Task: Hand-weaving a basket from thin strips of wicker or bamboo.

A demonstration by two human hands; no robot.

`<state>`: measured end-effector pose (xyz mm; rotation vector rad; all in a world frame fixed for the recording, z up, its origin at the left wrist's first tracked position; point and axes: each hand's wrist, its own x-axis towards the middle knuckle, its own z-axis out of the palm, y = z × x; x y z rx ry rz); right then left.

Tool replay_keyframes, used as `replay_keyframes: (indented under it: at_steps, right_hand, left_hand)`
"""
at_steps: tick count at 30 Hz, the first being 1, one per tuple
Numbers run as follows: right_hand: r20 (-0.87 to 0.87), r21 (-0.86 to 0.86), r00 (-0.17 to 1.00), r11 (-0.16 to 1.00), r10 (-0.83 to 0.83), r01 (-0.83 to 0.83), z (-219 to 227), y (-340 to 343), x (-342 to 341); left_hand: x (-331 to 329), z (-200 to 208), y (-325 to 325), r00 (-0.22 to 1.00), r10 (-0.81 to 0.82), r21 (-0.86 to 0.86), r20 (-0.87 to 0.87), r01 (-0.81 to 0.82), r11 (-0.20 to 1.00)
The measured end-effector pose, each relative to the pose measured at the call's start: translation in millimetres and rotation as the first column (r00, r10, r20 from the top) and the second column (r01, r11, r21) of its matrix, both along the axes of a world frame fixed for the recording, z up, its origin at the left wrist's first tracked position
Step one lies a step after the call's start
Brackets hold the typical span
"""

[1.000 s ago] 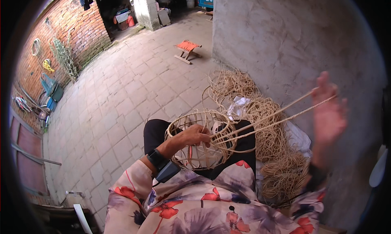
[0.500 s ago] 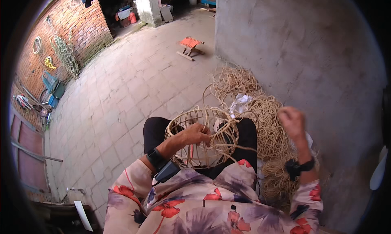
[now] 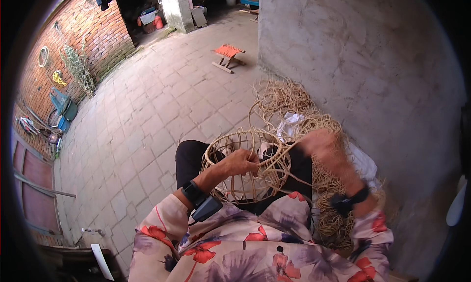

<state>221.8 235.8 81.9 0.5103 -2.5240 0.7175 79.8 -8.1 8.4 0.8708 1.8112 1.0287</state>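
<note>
On my lap, between my dark-trousered knees, rests a round openwork basket [image 3: 230, 188] of tan cord, its rim facing up and loose strands hanging off its right side. My left hand [image 3: 244, 162] is closed on the basket's rim at its near inner side, fingertips pinched around the cord there. To the right of the basket, above a heap of tan cord [image 3: 324, 171], my right hand [image 3: 321, 145] is smeared by motion. A strand runs from the rim toward that hand. Whether its fingers hold the strand is too blurred to tell.
A white bag [image 3: 360, 161] lies partly under the cord heap, beside a grey plastered wall [image 3: 358, 51]. Farther ahead, a folding stool [image 3: 228, 51] with an orange seat stands on the paved floor [image 3: 147, 115]. A brick wall [image 3: 105, 36] rises at the left.
My right hand has come left and slightly down, from out over the cord heap to close beside the basket. My left hand stays on the rim.
</note>
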Motion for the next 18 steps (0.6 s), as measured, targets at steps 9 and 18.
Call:
replay_keyframes:
  at_steps: [9, 18]
  right_hand:
    - [0.151, -0.942, 0.402, -0.008, -0.903, 0.336, 63, 407, 235]
    - [0.172, 0.365, 0.163, 0.217, -0.972, 0.905, -104, 334, 246]
  left_hand:
    - [0, -2, -2, 0.999, 0.018, -0.006, -0.046, -0.018, 1.000]
    - [1, -3, -1, 0.992, -0.006, 0.009, -0.129, 0.007, 1.000]
